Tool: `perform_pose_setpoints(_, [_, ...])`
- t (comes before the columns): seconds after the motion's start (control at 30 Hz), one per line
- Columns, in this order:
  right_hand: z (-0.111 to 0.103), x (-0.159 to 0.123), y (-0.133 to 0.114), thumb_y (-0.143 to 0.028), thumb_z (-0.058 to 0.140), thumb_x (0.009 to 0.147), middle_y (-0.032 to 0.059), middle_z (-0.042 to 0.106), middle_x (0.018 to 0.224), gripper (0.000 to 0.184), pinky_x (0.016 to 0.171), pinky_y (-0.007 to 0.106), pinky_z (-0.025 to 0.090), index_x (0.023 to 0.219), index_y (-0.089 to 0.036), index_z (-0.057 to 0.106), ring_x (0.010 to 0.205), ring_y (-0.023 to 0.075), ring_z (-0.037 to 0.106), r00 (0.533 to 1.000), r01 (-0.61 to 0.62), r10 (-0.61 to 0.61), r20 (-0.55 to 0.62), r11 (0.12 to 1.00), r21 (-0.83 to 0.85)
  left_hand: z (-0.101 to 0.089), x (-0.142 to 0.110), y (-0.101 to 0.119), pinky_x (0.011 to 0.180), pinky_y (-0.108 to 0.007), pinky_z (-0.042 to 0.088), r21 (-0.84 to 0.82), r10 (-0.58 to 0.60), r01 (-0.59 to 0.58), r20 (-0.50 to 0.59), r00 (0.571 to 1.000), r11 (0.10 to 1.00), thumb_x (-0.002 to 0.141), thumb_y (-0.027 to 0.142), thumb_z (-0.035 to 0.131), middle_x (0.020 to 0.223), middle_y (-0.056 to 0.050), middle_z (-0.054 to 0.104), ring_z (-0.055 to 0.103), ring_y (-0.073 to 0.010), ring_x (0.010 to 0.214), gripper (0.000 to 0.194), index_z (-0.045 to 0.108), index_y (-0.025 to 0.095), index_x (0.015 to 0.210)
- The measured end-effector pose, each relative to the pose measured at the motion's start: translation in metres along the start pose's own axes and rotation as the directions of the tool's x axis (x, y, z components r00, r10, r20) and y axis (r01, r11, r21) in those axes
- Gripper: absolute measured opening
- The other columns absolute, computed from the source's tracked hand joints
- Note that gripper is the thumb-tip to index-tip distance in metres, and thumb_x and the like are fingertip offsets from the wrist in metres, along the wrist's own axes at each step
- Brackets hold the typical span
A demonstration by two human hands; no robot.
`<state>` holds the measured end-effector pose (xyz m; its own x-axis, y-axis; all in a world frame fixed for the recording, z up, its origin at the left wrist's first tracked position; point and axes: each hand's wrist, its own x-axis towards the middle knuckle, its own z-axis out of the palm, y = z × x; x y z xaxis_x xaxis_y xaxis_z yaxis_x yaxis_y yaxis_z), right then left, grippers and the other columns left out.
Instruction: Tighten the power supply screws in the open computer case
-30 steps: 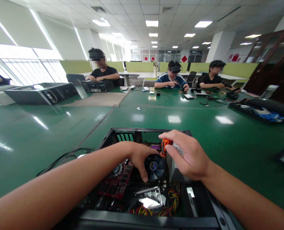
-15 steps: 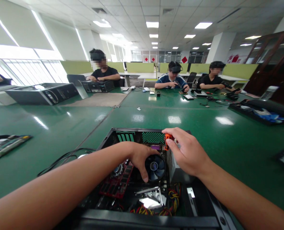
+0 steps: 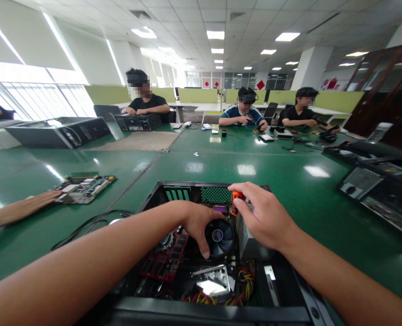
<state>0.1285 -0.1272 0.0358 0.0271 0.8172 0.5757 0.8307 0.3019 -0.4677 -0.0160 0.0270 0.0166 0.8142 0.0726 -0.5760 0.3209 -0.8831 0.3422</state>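
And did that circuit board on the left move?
Yes, the circuit board has moved right and a bit forward, closer to the open computer case.

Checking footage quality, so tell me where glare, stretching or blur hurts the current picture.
Head view: glare patches on the green table; head view: windows wash out to white; head view: the cabinet at right leans, apparently from lens stretch; head view: the logo on the fan is unreadable.

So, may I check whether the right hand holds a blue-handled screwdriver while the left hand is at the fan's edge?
Not quite: in the head view, the screwdriver has a mostly orange handle, not blue. The right hand holds it, and the left hand is at the edge of the fan.
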Motion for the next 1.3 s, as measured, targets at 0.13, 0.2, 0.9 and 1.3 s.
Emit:
perform_pose_setpoints(0.13, [0.0001, -0.0008, -0.0003, -0.027, 0.051, 0.089, 0.0061, 0.061, 0.108, 0.024, 0.084, 0.042, 0.048, 0.111, -0.017, 0.056, 0.097, 0.0192, 0.059, 1.000, -0.006, 0.006, -0.001, 1.000, -0.006, -0.0005, -0.0002, 0.0003, 0.102, -0.043, 0.033, 0.000, 0.004, -0.004, 0.006, 1.000, 1.000, 0.037, 0.065, 0.073, 0.134, -0.010, 0.046, 0.044, -0.0323, 0.121, 0.117, 0.030, 0.022, 0.138])
perform_pose_setpoints(0.2, [0.0005, -0.0014, -0.0001, -0.027, 0.051, 0.090, 0.0061, 0.061, 0.108, 0.024, 0.083, 0.042, 0.048, 0.111, -0.017, 0.056, 0.096, 0.0191, 0.059, 1.000, -0.007, 0.007, -0.001, 1.000, -0.009, -0.0006, -0.0006, 0.0002, 0.102, -0.042, 0.033, 0.006, 0.007, -0.007, 0.007, 1.000, 1.000, 0.037, 0.066, 0.072, 0.134, -0.010, 0.046, 0.044, -0.0320, 0.120, 0.117, 0.030, 0.022, 0.137])
perform_pose_setpoints(0.9, [0.0053, -0.0005, 0.0036, -0.030, 0.052, 0.089, 0.0070, 0.059, 0.112, 0.027, 0.079, 0.039, 0.050, 0.112, -0.017, 0.055, 0.093, 0.0184, 0.060, 0.996, -0.088, 0.088, -0.008, 0.988, -0.124, -0.0002, -0.0013, 0.0005, 0.103, -0.041, 0.032, 0.014, 0.015, -0.015, -0.005, 1.000, 1.000, 0.040, 0.064, 0.073, 0.137, -0.013, 0.043, 0.042, -0.0312, 0.123, 0.118, 0.027, 0.020, 0.139])
perform_pose_setpoints(1.3, [0.0044, -0.0004, 0.0022, -0.030, 0.052, 0.089, 0.0066, 0.059, 0.110, 0.026, 0.077, 0.039, 0.050, 0.111, -0.017, 0.056, 0.091, 0.0178, 0.060, 0.994, -0.109, 0.111, 0.008, 0.984, -0.138, -0.0014, -0.0020, 0.0007, 0.102, -0.041, 0.033, 0.015, 0.015, -0.015, 0.012, 1.000, 1.000, 0.040, 0.066, 0.072, 0.135, -0.012, 0.045, 0.044, -0.0322, 0.121, 0.118, 0.028, 0.021, 0.139])
